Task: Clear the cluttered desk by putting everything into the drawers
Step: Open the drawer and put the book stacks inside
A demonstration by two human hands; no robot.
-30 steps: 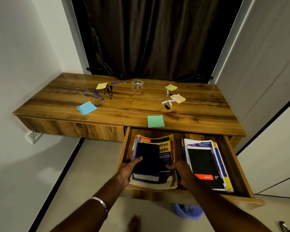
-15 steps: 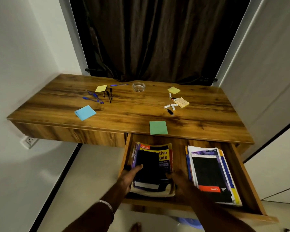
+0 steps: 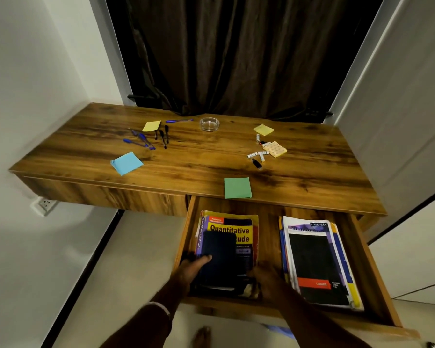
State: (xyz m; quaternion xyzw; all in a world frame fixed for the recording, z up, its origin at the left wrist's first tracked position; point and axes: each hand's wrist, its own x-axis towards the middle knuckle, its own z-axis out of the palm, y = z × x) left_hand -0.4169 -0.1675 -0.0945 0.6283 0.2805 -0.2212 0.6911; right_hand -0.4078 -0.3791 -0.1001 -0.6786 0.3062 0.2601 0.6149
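The right-hand drawer stands pulled out under the wooden desk. In its left half a dark navy book lies on a yellow "Quantitative Aptitude" book. My left hand grips the navy book's left edge with the thumb on its cover. My right hand rests at the stack's lower right corner, touching it. A stack of notebooks with a black cover on top fills the drawer's right half.
On the desk lie a green sticky pad, a blue pad, two yellow pads, several pens, a glass ashtray, small markers and a dotted pad. White walls stand close on both sides.
The view has drifted up and back, so the drawer sits lower in frame. Both hands stay on the navy book and stack, settling it deeper into the drawer.
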